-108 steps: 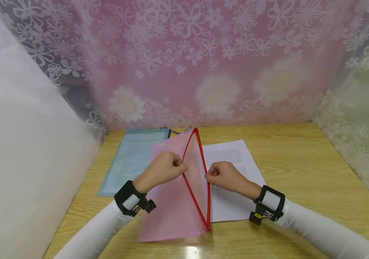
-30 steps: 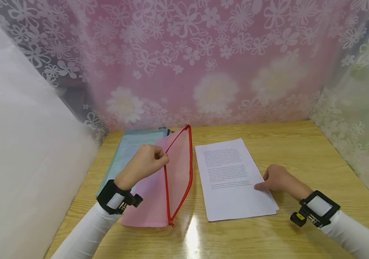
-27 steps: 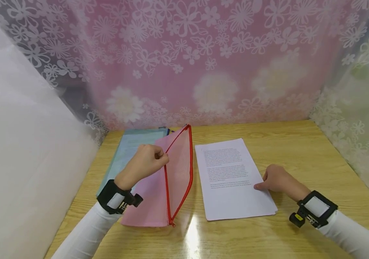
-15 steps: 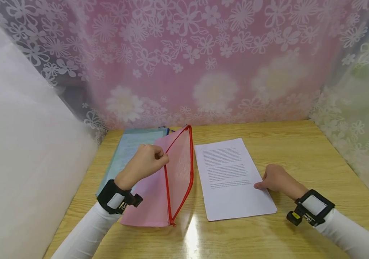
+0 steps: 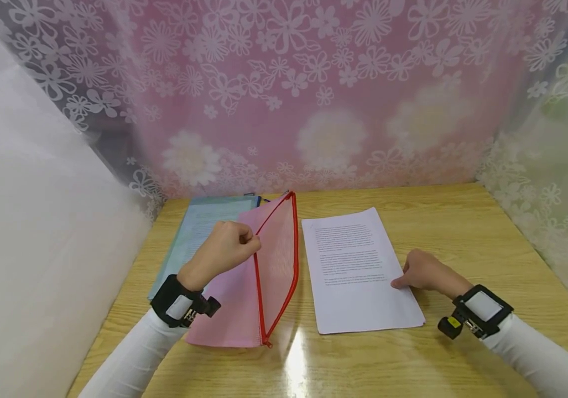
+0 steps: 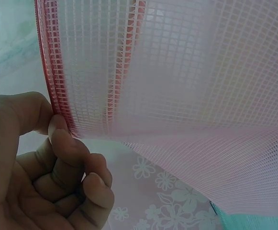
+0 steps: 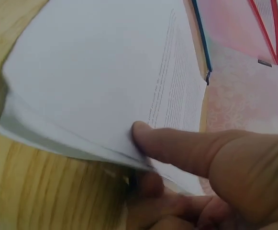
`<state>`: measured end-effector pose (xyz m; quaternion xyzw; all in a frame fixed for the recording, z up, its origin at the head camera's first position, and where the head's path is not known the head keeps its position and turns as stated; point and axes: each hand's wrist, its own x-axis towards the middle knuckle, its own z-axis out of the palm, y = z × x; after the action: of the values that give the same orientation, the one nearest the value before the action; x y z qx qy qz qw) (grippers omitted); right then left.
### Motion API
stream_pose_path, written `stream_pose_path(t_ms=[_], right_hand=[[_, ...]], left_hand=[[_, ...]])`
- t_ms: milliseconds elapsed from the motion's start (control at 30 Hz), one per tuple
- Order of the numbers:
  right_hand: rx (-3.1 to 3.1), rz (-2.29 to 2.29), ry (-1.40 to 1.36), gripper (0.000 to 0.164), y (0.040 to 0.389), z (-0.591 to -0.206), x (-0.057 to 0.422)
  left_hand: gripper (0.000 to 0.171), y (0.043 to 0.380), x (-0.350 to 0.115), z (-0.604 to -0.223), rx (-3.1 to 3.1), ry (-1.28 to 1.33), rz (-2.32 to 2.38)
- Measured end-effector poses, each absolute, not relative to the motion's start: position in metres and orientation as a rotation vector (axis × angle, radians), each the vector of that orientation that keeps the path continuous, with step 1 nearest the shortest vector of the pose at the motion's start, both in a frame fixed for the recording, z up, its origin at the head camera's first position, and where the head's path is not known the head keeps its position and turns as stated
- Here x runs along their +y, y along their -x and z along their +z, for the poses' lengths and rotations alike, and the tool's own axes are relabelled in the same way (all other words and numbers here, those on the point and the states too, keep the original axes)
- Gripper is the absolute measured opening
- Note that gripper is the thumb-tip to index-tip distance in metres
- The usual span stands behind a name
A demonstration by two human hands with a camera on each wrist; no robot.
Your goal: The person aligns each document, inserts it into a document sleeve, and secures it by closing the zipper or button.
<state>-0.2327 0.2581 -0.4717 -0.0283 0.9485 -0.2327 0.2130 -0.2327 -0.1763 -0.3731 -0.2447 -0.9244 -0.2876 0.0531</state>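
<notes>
A pink mesh zipper pouch with red zipper edging stands gaping toward the right in the head view. My left hand pinches the near red edge of its mouth; the left wrist view shows thumb and fingers on that edge. To the right lies a stack of printed paper. My right hand grips the stack's right edge, thumb on top and fingers beneath. In the right wrist view the stack's edge is lifted off the table and slightly curved.
A blue-green zipper pouch with printed sheets inside lies at the back left, partly under the pink pouch. The wooden table ends at a pink flowered curtain. White sheeting hangs at the left.
My right hand has left the pouch's red edge and taken hold of the paper stack. My left hand has drawn the pouch leftward, away from the paper. Lately the stack has shifted slightly.
</notes>
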Motion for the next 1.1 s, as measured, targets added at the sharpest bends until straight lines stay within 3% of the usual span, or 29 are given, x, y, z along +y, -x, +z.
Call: stream_pose_path(t_ms=[700,1100], right_hand=[[2.561,-0.748,0.080,0.022,0.2320,-0.4726,0.2583],[2.462,-0.949,0.140,0.026,0.2327,-0.4680,0.2610]], left_hand=[[0.041,0.2331,-0.1772,-0.3745,-2.820,0.737,-0.911],[0.041,0.2340,-0.1787,-0.3746,-2.812,0.717,-0.861]])
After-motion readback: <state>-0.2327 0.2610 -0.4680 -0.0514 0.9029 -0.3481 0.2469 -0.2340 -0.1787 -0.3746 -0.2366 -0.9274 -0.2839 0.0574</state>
